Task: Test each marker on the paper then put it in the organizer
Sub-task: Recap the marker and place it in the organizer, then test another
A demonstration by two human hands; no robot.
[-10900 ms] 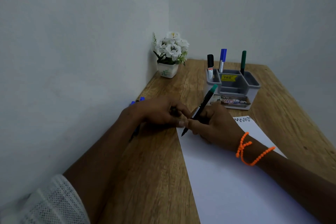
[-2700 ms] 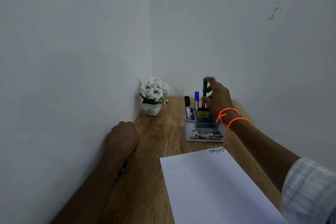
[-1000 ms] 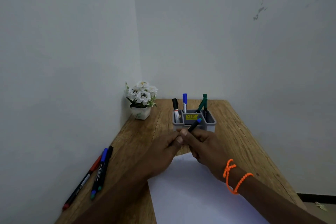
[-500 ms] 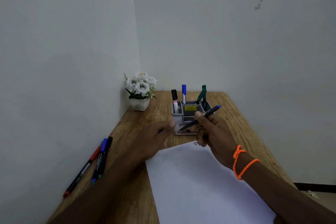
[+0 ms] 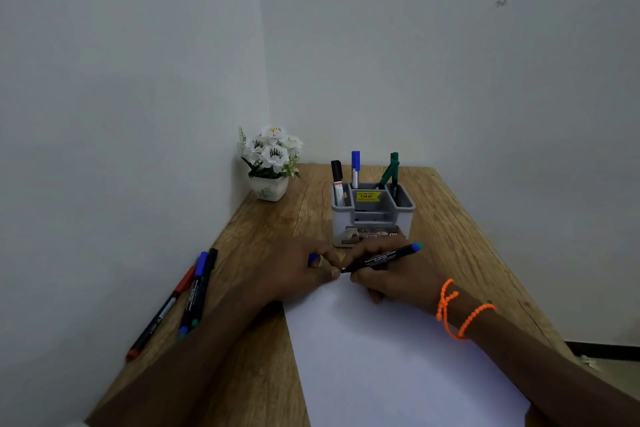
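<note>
While my right hand [image 5: 391,274] holds the uncapped blue marker [image 5: 381,258] with its tip at the paper's [image 5: 388,357] top edge, my left [image 5: 298,270] pinches its cap [image 5: 312,256]. Four markers stand in the organizer [image 5: 372,215] (three wait on the table [image 5: 263,229]).

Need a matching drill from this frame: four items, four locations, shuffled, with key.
Items:
1. blue-ended black marker
2. small blue cap
3. white artificial flowers in a white pot
4. two green markers

Locations:
A. left hand
B. grey plastic organizer, right rear compartment
C. right hand, over the white paper sheet
D. far left corner of the wooden table

Pairs: 1-C, 2-A, 3-D, 4-B
</note>
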